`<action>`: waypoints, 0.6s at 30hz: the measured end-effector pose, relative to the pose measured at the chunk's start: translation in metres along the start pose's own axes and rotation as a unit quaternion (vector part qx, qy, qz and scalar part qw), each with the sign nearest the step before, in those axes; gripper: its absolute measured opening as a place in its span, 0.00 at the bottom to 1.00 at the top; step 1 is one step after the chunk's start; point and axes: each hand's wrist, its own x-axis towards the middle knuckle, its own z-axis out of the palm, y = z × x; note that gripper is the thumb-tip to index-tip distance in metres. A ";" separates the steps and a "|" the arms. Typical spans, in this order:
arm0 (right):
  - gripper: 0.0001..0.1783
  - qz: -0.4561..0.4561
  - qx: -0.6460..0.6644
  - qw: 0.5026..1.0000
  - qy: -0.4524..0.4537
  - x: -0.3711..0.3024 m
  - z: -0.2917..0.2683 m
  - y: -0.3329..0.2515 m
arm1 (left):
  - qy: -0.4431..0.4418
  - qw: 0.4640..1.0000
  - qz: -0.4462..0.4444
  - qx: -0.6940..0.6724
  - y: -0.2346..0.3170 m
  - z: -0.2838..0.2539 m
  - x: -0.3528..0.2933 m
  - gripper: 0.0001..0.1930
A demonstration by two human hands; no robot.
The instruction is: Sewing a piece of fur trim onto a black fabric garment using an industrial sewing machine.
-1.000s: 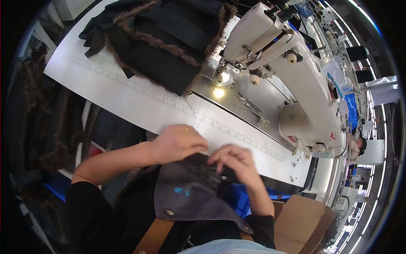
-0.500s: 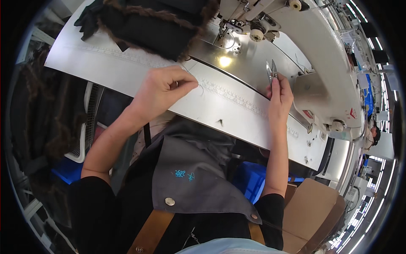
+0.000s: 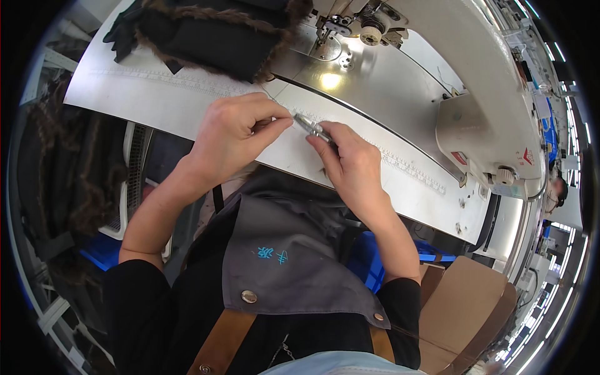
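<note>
My left hand [image 3: 234, 128] is closed in a pinch above the white sewing table. A thin thread [image 3: 267, 92] seems to run from the dark cloth toward those fingertips. In my right hand [image 3: 351, 159] is a pair of small metal thread snips [image 3: 309, 126], its tips pointing left and almost meeting the left fingertips. Above my left hand lies a black cloth piece [image 3: 212, 45] edged with brown fur [image 3: 209, 15]. The sewing machine's needle and presser foot [image 3: 325, 39] stand to the right of the cloth.
A white sewing machine [image 3: 447, 37] arches over the table's right side. The white tabletop [image 3: 156, 103] bears a printed ruler scale. Dark fur-trimmed pieces [image 3: 75, 156] hang at left. Below right are a blue bin [image 3: 364, 261] and a cardboard box [image 3: 462, 303].
My right hand has brought the snips left and down from beside the machine to my left fingertips. The snips' blades were spread before. My left hand stays nearly still.
</note>
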 end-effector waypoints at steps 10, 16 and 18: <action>0.19 0.174 0.432 0.885 0.020 -0.016 -0.002 -0.005 | 0.071 0.842 -0.216 -0.489 -0.006 0.026 -0.004 0.07; 0.16 0.172 0.424 0.889 0.008 -0.020 0.006 -0.016 | 0.086 0.825 -0.198 -0.522 -0.001 0.038 -0.002 0.07; 0.16 0.163 0.431 0.888 0.013 -0.016 0.009 -0.016 | 0.081 0.822 -0.200 -0.527 0.000 0.042 -0.002 0.07</action>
